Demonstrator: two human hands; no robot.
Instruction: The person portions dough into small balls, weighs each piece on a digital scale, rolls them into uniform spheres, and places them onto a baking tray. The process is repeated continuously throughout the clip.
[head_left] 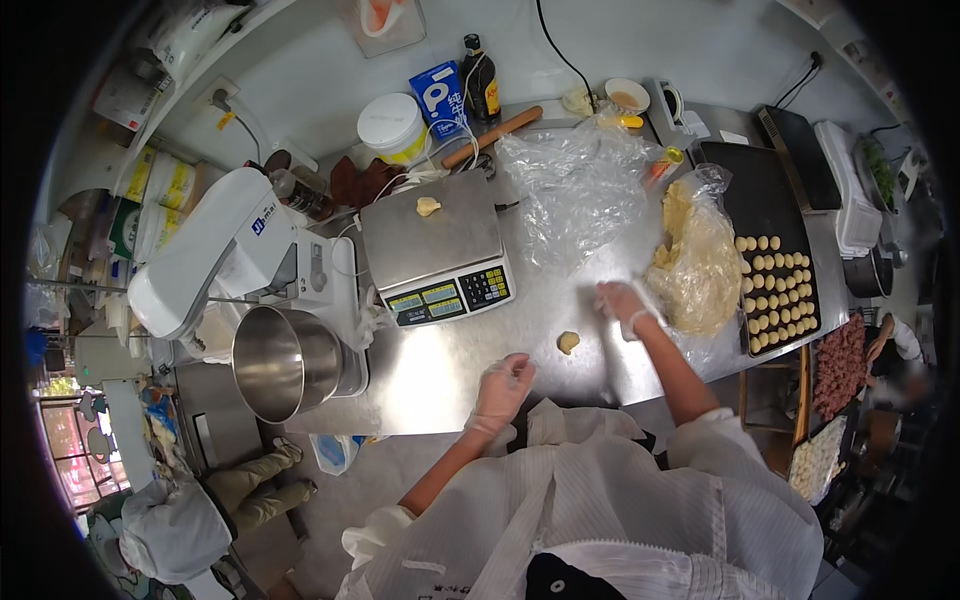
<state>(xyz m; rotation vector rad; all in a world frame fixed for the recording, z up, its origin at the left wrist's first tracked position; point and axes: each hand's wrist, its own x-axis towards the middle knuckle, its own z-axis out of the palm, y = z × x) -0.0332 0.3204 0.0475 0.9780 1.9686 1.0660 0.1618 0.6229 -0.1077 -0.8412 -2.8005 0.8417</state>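
My left hand (pixel 502 392), in a clear glove, is at the front edge of the steel table with its fingers curled together; anything inside them is hidden. My right hand (pixel 622 304), gloved too, is over the table to the left of a big lump of yellow dough (pixel 690 285) partly wrapped in clear plastic. Motion smears its fingers. Between my hands a small piece of dough (pixel 568 343) lies on the steel, touched by neither. Another dough piece (pixel 428 206) rests on the plate of a digital scale (pixel 435 243).
To the right, a black baking tray (pixel 727 203) bears rows of small dough balls. A crumpled plastic sheet (pixel 580 185) covers the table's back, beside a rolling pin (pixel 492 137). On the left stands a stand mixer (pixel 215 255) with a steel bowl (pixel 285 365). Other people are nearby.
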